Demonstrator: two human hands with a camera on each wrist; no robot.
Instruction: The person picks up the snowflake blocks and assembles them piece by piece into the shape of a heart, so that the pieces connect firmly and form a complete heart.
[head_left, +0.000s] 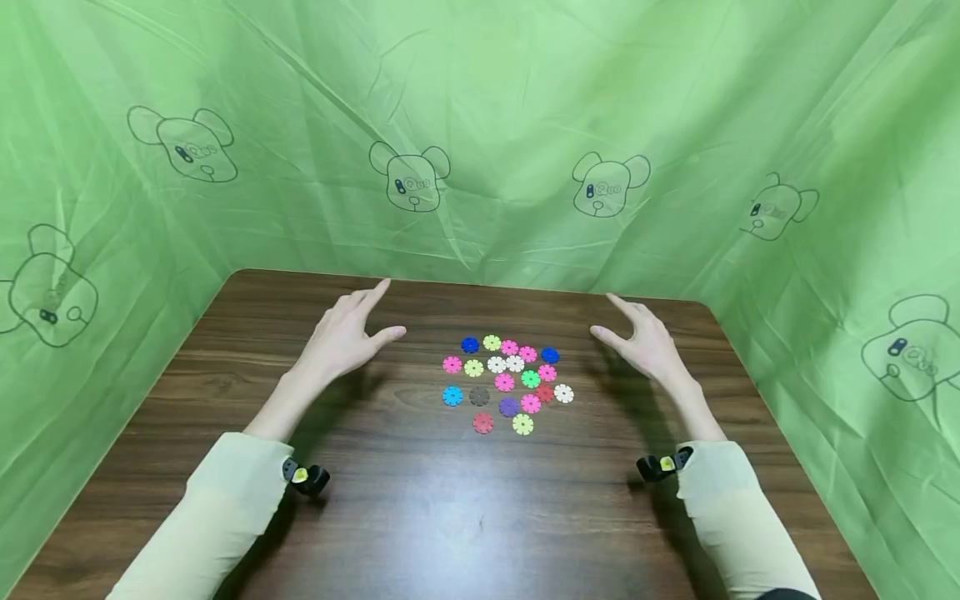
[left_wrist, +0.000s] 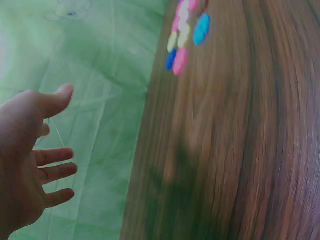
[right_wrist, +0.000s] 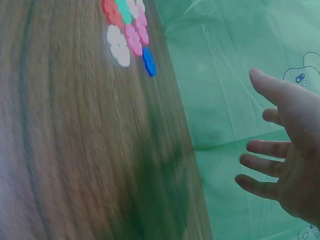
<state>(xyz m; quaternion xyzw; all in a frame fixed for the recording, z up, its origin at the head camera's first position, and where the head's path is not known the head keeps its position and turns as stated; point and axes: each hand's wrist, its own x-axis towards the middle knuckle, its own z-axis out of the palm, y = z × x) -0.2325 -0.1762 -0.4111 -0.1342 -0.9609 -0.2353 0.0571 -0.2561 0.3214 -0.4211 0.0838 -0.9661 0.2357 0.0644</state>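
Small notched plastic discs lie spread in a loose group on the brown wooden table. Among them are a light blue disc, a green disc, a purple disc, a grey disc and a white disc, plus several pink, yellow, red and dark blue ones. To the left of the group hovers my left hand, fingers extended and thumb apart, holding nothing. On the other side my right hand is likewise raised above the table with fingers spread and nothing in it. Neither hand touches a disc.
A green cloth with printed bear heads hangs behind the table and along both sides. Small black cameras are strapped at the left wrist and right wrist. Light glares off the table's near part.
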